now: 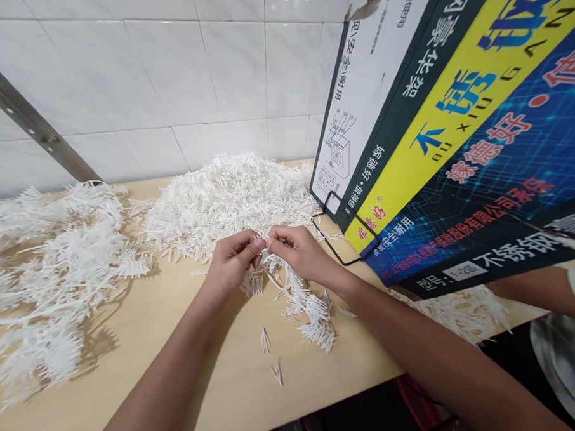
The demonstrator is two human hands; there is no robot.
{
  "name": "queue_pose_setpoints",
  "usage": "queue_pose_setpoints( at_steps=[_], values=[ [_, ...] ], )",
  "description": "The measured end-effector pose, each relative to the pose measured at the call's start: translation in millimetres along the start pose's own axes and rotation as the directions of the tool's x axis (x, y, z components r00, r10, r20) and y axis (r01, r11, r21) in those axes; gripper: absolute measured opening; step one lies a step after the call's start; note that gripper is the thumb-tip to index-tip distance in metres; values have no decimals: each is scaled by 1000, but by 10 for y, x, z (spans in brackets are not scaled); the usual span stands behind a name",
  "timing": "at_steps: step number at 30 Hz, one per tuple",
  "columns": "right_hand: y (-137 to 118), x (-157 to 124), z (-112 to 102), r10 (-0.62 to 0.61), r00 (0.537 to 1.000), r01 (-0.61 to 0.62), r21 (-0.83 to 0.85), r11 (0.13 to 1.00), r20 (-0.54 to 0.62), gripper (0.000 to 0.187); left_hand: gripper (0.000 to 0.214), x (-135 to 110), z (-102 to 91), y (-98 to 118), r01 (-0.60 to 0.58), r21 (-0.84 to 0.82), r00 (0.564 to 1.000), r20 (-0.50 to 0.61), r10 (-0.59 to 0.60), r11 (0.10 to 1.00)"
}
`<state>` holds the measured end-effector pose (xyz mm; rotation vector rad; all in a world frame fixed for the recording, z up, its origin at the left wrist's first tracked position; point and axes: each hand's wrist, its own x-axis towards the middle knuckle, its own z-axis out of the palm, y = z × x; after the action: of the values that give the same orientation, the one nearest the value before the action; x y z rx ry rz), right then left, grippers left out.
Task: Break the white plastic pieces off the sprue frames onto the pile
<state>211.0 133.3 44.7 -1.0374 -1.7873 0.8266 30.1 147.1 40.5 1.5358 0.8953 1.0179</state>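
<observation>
My left hand (238, 254) and my right hand (296, 248) meet over the table, thumbs and fingertips pinched almost together. From between them a white bristly strand (315, 313), set with many thin short prongs, hangs and trails onto the tabletop toward me. Both hands seem to grip its upper end; the exact pinch point is small and partly hidden by my fingers. Just behind my hands rises a large heap of thin white pieces (234, 199). Two small V-shaped white bits (277, 371) lie in front of the strand.
Tangled white strands (56, 270) spread over the left of the wooden table (228, 383). A big printed carton (436, 126) leans at the right beside a black wire frame (346, 229). Behind it show another person's arm (533, 290) and more white pieces (468, 312). A metal bracket (35, 121) stands against the tiled wall.
</observation>
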Motion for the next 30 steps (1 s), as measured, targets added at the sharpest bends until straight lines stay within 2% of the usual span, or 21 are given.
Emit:
queue_pose_setpoints(
  at_steps=[3,5,7,9,10,12,15,18,21,25,28,30],
  values=[
    [-97,-99,42,-122,986,110,-111,988,-114,29,41,31,168,-36,25,-231,990,-131,-56,973],
    [-185,-188,72,-264,944,217,-226,950,-200,29,33,64,187,-69,-20,-297,949,-306,-75,955],
    [-245,-252,89,-374,885,293,-293,910,-276,28,29,86,104,-100,-64,-230,885,-462,-51,971],
    [-244,-263,97,-406,848,309,-304,901,-340,27,30,87,-26,-119,-77,-53,864,-502,40,996],
    [-220,-248,99,-395,849,301,-294,907,-352,27,31,82,-83,-124,-83,45,869,-487,94,996],
    [-142,-195,105,-322,887,244,-258,935,-331,28,29,68,-142,-126,-104,188,880,-441,179,977],
    [-25,-119,124,-188,936,132,-198,971,-296,29,25,47,-114,-115,-139,299,892,-376,251,944],
    [25,-85,145,-136,947,89,-170,982,-291,29,41,21,-63,-73,-203,378,909,-269,317,903],
    [38,-72,150,-113,951,69,-157,985,-288,28,43,-6,-51,0,-270,383,919,-172,355,883],
    [44,-66,121,-118,957,78,-156,985,-265,25,25,-8,-49,55,-312,388,926,-80,369,867],
    [23,-77,118,-118,967,88,-140,986,-224,22,30,22,-51,13,-228,254,958,-116,264,940],
    [3,-82,151,-74,977,63,-59,996,-200,23,36,44,-34,-38,-159,114,973,-151,176,981]
  ],
)
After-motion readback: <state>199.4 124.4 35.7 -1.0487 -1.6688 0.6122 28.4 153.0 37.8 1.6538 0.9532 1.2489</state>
